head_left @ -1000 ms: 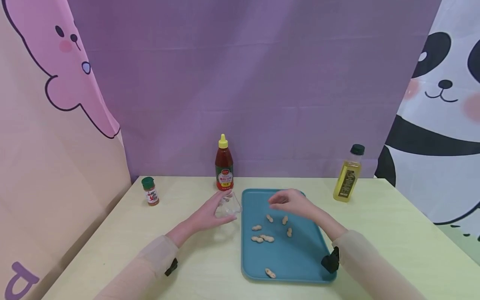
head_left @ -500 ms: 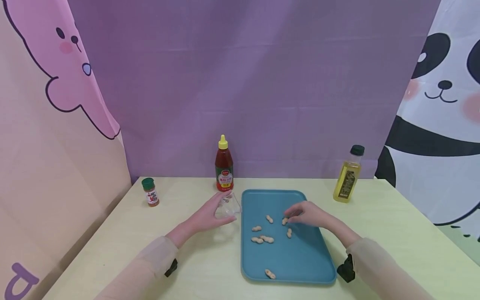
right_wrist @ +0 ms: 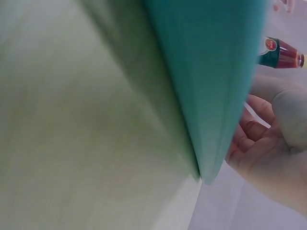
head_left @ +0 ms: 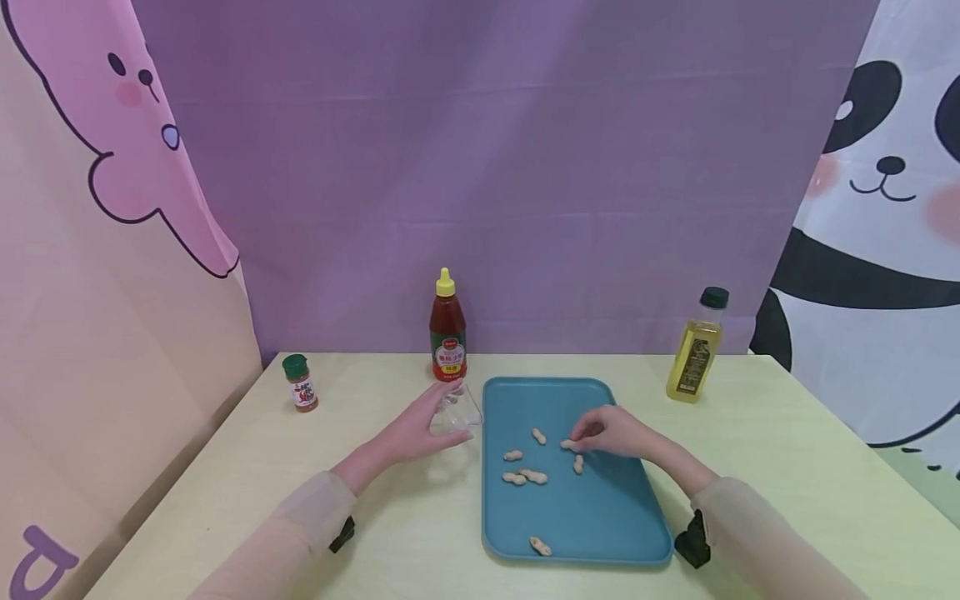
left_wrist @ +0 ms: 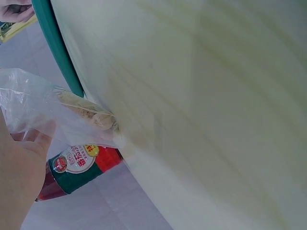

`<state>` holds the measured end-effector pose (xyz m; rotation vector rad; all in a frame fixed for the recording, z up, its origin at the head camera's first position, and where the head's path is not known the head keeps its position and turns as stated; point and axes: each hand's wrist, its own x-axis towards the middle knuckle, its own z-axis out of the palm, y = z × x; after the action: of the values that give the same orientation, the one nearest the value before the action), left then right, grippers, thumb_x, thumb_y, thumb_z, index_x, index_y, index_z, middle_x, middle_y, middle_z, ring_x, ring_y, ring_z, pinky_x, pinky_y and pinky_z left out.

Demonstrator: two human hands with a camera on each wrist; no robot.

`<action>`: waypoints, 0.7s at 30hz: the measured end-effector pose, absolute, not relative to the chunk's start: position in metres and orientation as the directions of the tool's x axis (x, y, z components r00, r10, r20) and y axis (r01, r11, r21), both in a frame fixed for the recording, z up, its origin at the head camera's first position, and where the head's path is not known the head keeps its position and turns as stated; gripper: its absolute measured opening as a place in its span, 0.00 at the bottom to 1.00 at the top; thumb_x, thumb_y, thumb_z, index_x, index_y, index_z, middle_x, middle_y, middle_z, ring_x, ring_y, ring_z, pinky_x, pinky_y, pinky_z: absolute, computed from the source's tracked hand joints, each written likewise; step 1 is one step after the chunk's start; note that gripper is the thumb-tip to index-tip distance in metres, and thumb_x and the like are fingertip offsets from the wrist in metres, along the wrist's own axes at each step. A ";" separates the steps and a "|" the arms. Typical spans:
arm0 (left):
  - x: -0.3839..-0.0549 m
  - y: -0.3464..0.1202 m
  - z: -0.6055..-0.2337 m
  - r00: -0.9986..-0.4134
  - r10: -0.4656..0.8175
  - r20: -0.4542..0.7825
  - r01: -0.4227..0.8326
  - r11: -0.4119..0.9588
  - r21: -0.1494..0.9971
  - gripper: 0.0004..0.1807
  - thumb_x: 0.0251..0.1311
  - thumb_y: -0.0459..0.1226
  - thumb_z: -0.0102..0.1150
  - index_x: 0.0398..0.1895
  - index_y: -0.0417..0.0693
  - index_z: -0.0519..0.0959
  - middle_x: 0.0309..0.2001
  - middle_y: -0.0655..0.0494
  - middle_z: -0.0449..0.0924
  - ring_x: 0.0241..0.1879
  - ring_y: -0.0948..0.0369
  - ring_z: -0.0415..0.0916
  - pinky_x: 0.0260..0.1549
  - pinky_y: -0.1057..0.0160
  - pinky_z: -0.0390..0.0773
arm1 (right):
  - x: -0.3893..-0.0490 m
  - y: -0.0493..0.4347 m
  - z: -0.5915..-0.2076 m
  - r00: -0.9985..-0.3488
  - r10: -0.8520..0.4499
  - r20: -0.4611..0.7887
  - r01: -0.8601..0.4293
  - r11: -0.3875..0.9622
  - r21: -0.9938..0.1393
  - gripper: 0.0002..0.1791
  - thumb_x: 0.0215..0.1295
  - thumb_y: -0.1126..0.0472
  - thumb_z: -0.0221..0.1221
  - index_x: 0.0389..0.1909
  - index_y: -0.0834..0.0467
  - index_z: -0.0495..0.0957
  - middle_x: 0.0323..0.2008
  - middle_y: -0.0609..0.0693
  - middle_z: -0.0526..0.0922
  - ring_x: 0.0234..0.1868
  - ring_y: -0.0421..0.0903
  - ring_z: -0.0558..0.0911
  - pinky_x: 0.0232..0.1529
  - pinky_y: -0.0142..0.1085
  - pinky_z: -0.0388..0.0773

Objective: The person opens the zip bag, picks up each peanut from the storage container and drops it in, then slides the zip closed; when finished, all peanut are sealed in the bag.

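Observation:
My left hand (head_left: pixel 411 432) holds a clear plastic bag (head_left: pixel 459 410) just left of the blue tray (head_left: pixel 585 525), thumb and fingers around its sides. In the left wrist view several peanuts (left_wrist: pixel 98 118) lie at the bottom of the bag. Over the tray, my right hand (head_left: pixel 613 432) pinches a peanut (head_left: pixel 568 445) between thumb and fingers. Another peanut (head_left: pixel 578 464) lies right below that hand. More loose peanuts lie on the tray, including a pair (head_left: pixel 525 477) side by side and one (head_left: pixel 540 547) near the front edge. The tray wall hides the right fingertips in the right wrist view.
A ketchup bottle (head_left: pixel 448 342) with a yellow cap stands behind the bag. At the back right is an oil bottle (head_left: pixel 694 358). A small green-capped spice jar (head_left: pixel 302 387) stands at the left on the pale table (head_left: pixel 225 500). A purple cloth (head_left: pixel 525 208) hangs behind.
My right hand has come down and to the right from above the tray's back, and now pinches a peanut, which has turned sideways. The left hand and bag have stayed put.

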<state>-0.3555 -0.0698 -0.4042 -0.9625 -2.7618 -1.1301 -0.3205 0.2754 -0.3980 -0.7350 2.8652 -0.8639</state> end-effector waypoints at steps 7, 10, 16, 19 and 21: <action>-0.356 -0.070 -0.406 -0.804 0.545 0.237 0.552 0.537 0.638 0.47 0.53 0.54 0.63 0.72 0.55 0.52 0.68 0.59 0.62 0.67 0.55 0.60 0.62 0.47 0.66 | -0.319 0.279 -0.399 -0.895 -0.443 0.049 -0.394 0.736 -0.551 0.08 0.59 0.57 0.63 0.35 0.58 0.82 0.33 0.47 0.83 0.34 0.41 0.80 0.33 0.32 0.77; -0.355 -0.070 -0.405 -0.806 0.544 0.235 0.550 0.539 0.638 0.47 0.53 0.55 0.63 0.72 0.54 0.52 0.68 0.58 0.62 0.67 0.55 0.60 0.62 0.46 0.66 | -0.318 0.280 -0.398 -0.894 -0.445 0.053 -0.399 0.736 -0.547 0.11 0.60 0.55 0.62 0.38 0.58 0.83 0.35 0.49 0.84 0.38 0.44 0.81 0.36 0.33 0.78; -0.353 -0.071 -0.402 -0.809 0.540 0.232 0.550 0.554 0.625 0.47 0.52 0.58 0.62 0.72 0.58 0.52 0.68 0.58 0.60 0.67 0.55 0.59 0.62 0.46 0.65 | -0.316 0.278 -0.396 -0.882 -0.466 0.068 -0.425 0.726 -0.541 0.13 0.60 0.54 0.62 0.39 0.59 0.84 0.36 0.50 0.83 0.37 0.43 0.80 0.34 0.31 0.77; -0.352 -0.070 -0.402 -0.818 0.532 0.220 0.535 0.563 0.630 0.47 0.52 0.58 0.62 0.72 0.59 0.52 0.69 0.59 0.60 0.67 0.56 0.59 0.62 0.47 0.66 | -0.315 0.277 -0.395 -0.883 -0.465 0.058 -0.419 0.728 -0.543 0.12 0.60 0.53 0.62 0.37 0.58 0.84 0.34 0.48 0.81 0.35 0.41 0.78 0.32 0.30 0.75; -0.352 -0.069 -0.401 -0.822 0.527 0.216 0.528 0.563 0.636 0.47 0.52 0.56 0.63 0.72 0.58 0.52 0.69 0.59 0.60 0.67 0.56 0.59 0.62 0.46 0.66 | -0.315 0.278 -0.394 -0.886 -0.461 0.052 -0.413 0.731 -0.543 0.11 0.60 0.53 0.62 0.36 0.57 0.84 0.34 0.48 0.82 0.34 0.40 0.77 0.31 0.30 0.75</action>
<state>-0.3524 -0.0693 -0.4013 -0.9368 -2.7763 -1.1310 -0.3146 0.2778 -0.3943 -0.7189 2.8420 -0.8598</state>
